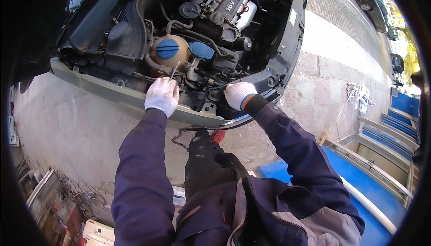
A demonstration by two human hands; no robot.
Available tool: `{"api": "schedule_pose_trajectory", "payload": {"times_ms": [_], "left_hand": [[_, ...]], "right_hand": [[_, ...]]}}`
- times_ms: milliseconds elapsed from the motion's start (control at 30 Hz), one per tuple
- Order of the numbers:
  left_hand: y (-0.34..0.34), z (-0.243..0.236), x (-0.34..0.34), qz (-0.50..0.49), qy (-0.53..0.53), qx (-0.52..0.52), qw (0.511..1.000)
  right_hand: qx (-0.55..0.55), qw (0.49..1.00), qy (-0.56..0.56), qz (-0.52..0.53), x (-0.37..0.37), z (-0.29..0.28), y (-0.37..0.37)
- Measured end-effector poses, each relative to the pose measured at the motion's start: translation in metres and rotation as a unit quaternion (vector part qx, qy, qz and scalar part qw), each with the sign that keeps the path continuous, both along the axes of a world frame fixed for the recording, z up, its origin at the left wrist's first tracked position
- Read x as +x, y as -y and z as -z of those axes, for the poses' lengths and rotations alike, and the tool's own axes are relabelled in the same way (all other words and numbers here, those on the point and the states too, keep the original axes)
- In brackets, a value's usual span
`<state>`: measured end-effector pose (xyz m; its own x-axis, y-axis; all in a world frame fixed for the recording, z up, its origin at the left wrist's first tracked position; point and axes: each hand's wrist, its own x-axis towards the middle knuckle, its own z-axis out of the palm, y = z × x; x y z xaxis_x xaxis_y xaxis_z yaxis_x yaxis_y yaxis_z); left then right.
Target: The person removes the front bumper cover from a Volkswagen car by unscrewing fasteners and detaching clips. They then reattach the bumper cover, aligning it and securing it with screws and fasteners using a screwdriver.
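Observation:
My left hand, in a white knit glove, is closed round a thin grey metal rod that sticks up past the fingers. It is over the car's front fender edge, just below the tan coolant tank with its blue cap. To the right, my gloved right hand has its fingers curled down at the front corner of the engine bay, near the headlight area. Whatever those fingers grip is hidden. A blue washer-fluid cap lies between and beyond the hands.
The black engine cover and hoses fill the far engine bay. The fender runs along the near left. Behind me on the right are a blue panel and metal frames; scrap and wires lie at lower left.

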<state>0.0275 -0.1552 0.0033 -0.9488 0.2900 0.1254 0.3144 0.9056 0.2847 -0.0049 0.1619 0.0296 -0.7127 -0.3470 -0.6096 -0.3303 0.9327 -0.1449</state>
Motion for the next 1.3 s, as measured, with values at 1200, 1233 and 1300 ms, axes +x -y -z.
{"api": "schedule_pose_trajectory", "payload": {"times_ms": [1200,1233,1300], "left_hand": [[-0.039,-0.027,0.036,-0.131,0.098,0.389,0.907],[-0.049,-0.038,0.056,-0.137,0.221,0.465,0.846],[-0.065,-0.061,0.087,-0.049,0.276,0.436,0.855]], "right_hand": [[-0.276,0.928,-0.108,0.228,0.197,-0.088,0.005],[-0.287,0.919,-0.176,0.203,0.195,-0.097,0.008],[-0.265,0.910,-0.269,0.172,0.183,-0.113,0.011]]}}
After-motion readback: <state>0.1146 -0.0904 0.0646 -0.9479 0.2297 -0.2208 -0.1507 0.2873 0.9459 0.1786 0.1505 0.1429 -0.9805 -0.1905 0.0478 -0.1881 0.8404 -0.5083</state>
